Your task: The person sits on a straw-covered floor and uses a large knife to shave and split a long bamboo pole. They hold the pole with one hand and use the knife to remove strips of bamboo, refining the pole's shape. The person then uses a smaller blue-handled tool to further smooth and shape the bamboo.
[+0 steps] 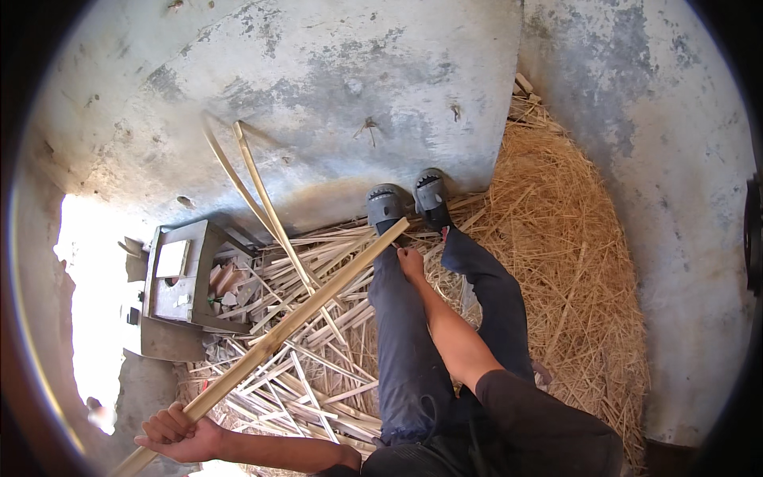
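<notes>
Grey concrete wall [334,87], straw-strewn floor [556,238], bright sunlight [87,286] at left.

You get daylight entering from the left; a patch there blows out white. The grey concrete wall [334,87] stays evenly lit and sharp. Fisheye bends edges, dark vignette rings the rim.

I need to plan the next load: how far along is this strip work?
Done: many split strips and shavings on the floor. In hand: a long pole, left hand gripping its near end, right hand at its far end. Left: two strips against the wall.
</notes>
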Tool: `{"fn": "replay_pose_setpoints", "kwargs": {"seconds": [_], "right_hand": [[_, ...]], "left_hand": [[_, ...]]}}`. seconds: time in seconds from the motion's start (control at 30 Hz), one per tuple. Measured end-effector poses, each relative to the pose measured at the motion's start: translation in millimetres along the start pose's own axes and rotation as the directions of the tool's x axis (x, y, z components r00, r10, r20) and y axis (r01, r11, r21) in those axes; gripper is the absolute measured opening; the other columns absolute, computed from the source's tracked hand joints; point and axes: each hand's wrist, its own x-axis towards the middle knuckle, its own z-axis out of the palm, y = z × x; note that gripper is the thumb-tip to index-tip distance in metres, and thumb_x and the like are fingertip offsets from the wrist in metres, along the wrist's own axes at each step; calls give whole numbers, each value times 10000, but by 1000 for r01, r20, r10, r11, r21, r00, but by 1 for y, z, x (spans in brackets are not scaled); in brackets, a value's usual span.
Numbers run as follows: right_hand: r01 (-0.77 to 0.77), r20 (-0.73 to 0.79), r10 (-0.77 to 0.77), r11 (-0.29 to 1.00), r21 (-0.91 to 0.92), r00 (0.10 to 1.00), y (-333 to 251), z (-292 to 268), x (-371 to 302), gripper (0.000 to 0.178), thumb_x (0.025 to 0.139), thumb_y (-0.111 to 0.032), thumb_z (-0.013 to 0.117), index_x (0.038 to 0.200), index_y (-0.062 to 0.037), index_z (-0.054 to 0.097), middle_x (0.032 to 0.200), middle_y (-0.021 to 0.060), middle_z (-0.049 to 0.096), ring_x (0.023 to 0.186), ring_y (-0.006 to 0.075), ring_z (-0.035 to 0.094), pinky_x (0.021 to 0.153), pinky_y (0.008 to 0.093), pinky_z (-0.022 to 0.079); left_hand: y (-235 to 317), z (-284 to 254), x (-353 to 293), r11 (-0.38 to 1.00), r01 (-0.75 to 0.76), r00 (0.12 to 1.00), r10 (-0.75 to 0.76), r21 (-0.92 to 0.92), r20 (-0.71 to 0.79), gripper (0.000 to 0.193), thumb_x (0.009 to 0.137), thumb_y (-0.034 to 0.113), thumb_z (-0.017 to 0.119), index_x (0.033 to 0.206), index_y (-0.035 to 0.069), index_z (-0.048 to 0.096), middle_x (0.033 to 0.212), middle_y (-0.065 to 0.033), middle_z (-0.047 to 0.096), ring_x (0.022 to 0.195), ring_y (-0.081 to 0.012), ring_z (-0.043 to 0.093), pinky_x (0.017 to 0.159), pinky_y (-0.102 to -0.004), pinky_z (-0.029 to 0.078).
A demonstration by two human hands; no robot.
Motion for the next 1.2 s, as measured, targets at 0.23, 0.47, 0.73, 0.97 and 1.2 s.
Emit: {"fn": "replay_pose_setpoints", "kwargs": {"seconds": [0.23,0.47,0.73,0.97,1.2], "right_hand": [[198,583,209,807,-556,785,121,-34,-116,424,922,-388,557,1114,-54,735,1181,202,723,1097,401,698,936,536,552],[586,915,313,703,-403,254,154,-36,-208,440,810,-450,667,1102,-138,773,1129,172,743,1093,357,696,927,492,551],[552,889,347,697,-458,300,211,-13,-237,625,933,-570,544,1418,-178,591,1387,121,646,1314,404,559,1118,508,417],[165,712,469,764,-624,522,199,-26,-272,632,916,-590,558,1419,-213,609,1534,188,471,1446,332,439,1149,472,414],[249,688,357,747,-617,631,197,-24,-266,554,913,-541,569,1225,-111,727,1249,175,690,1223,332,652,1007,482,520]], "left_hand": [[-18,5,-10,998,-61,985,64,22,-162,522,1147,339,354,657,187,257,560,47,182,457,-76,122,414,-259,128],[-46,35,-13,994,-31,960,58,102,-273,526,1147,356,353,661,186,243,567,50,180,463,-74,116,413,-256,118],[-81,43,-20,998,25,910,1,58,-414,526,1148,369,347,665,191,240,562,52,169,448,-70,117,389,-254,123],[-98,46,-30,969,131,938,-189,-208,-290,512,1151,382,334,688,193,221,556,48,164,440,-70,98,367,-249,126],[-98,40,-40,920,179,954,-248,-348,-167,507,1152,393,322,699,192,216,554,40,167,442,-74,101,365,-252,145]]}}
